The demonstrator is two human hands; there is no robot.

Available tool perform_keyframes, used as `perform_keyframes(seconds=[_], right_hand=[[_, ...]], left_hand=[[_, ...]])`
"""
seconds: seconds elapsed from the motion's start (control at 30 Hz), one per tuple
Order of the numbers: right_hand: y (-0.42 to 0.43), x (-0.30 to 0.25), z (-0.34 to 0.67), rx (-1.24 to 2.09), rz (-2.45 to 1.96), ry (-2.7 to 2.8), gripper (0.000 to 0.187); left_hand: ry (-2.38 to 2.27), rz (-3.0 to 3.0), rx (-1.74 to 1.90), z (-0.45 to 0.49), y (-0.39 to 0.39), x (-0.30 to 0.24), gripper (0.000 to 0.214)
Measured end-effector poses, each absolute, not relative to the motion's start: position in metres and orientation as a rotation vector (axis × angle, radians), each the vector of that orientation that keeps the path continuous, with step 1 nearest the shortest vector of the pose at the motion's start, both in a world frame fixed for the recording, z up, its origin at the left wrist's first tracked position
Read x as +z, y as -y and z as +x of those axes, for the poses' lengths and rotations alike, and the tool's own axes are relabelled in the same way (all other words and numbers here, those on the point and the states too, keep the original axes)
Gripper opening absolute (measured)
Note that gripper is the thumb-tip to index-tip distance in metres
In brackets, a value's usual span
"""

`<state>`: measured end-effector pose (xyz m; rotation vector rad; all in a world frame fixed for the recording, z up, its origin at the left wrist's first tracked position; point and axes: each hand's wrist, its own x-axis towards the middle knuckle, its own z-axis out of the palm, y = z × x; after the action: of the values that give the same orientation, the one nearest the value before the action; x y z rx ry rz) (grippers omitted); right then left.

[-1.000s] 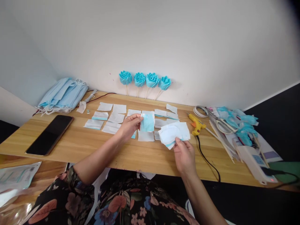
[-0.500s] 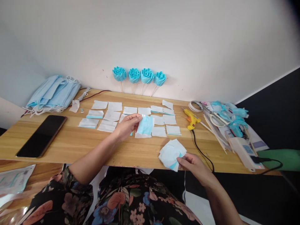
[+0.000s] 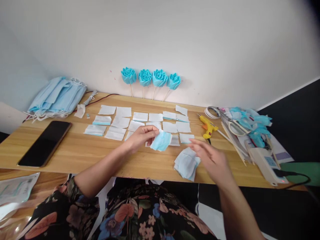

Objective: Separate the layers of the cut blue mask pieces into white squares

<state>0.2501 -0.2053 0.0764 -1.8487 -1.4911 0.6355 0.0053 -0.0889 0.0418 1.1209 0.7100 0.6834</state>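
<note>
Between thumb and fingers, my left hand point(image 3: 142, 137) pinches a blue and white square of mask fabric point(image 3: 161, 140) above the table. My right hand point(image 3: 208, 156) is raised to the right of it, slightly blurred, fingers stretched out and holding nothing. Just below and left of that hand, a pile of cut fabric pieces point(image 3: 187, 163) lies by the table's front edge. Rows of white fabric pieces point(image 3: 121, 122) are laid out across the middle of the table, some with blue edges; my left hand hides a few of them.
Several blue fabric roses point(image 3: 145, 77) on sticks lean against the wall. A phone point(image 3: 45, 143) and a stack of face masks point(image 3: 57, 96) are at left. To the right are a yellow glue gun point(image 3: 208, 127), scissors point(image 3: 238, 128), a tape roll point(image 3: 212, 112) and a power strip point(image 3: 267, 165).
My right hand has let go of the pile of fabric pieces and lifted up toward the left hand. The left hand has shifted slightly right with its fabric square.
</note>
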Motion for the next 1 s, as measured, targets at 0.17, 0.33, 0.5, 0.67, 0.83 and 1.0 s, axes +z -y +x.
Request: perform_keyframes(seconds=[0.17, 0.33, 0.5, 0.67, 0.83, 1.0], right_hand=[[0.171, 0.052, 0.194, 1.086, -1.467, 1.256, 0.031], [0.162, 0.04, 0.177, 1.132, -1.371, 0.934, 0.03], [0.165, 0.039, 0.176, 1.111, -1.344, 0.9, 0.027], [0.168, 0.039, 0.182, 1.043, -1.379, 1.048, 0.028], [0.172, 0.039, 0.187, 0.972, -1.411, 1.058, 0.027], [0.174, 0.037, 0.187, 0.923, -1.43, 1.088, 0.026]], left_hand=[[-0.706, 1.165, 0.658, 0.006, 0.09, 0.045, 0.031], [-0.755, 1.205, 0.768, 0.008, 0.092, 0.048, 0.026], [-0.785, 1.215, 0.798, 0.009, 0.093, 0.049, 0.02], [-0.739, 1.197, 0.714, 0.008, 0.092, 0.047, 0.025], [-0.73, 1.143, 0.719, 0.01, 0.09, 0.042, 0.034], [-0.704, 1.213, 0.648, 0.01, 0.091, 0.042, 0.043]])
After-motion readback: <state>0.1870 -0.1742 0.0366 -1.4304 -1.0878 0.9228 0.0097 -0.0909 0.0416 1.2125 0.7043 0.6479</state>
